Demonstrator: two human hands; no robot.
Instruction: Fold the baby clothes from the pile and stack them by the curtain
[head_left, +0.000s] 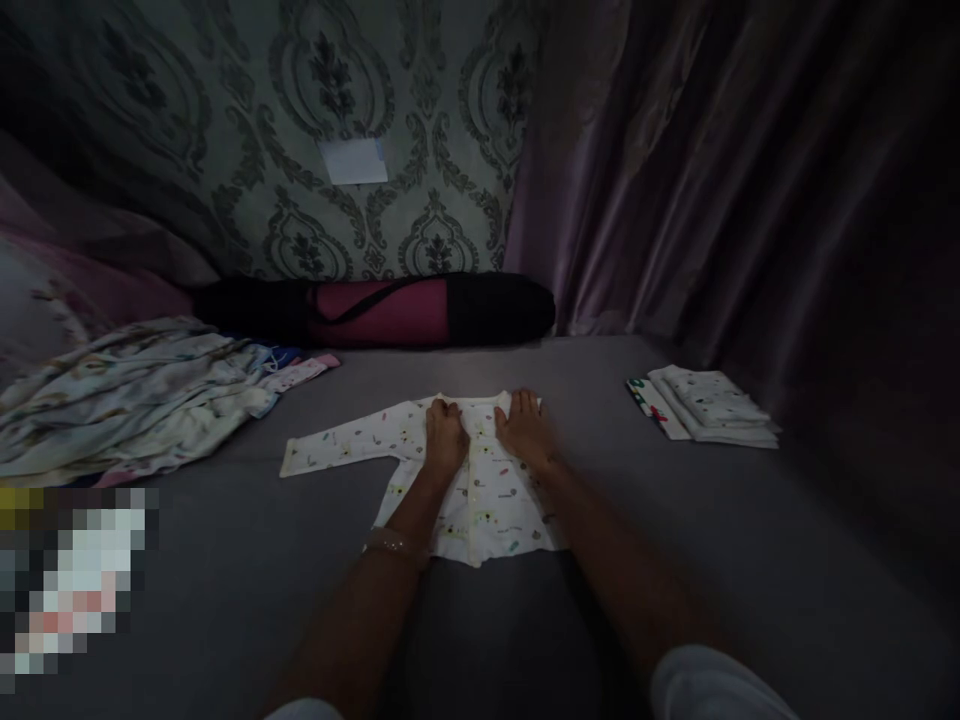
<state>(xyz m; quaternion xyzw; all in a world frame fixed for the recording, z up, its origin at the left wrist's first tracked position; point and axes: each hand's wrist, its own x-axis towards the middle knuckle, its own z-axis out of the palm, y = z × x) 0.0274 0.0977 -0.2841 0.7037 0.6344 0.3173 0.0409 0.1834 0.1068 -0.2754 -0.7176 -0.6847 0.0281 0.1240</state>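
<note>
Spread flat on the plain grey sheet [675,560]: a small white cotton baby shirt with tiny coloured prints [491,500], one long sleeve stretched out to the left. On its chest, side by side, left hand [446,437] and right hand [525,425], palms down, grip released on both, fingers flat near the collar. To the left, a loose heap of pale printed clothes [127,400]. To the right, well apart, a neat stack of folded white garments [712,408]. Behind, a rolled black-and-magenta bag [375,310].
</note>
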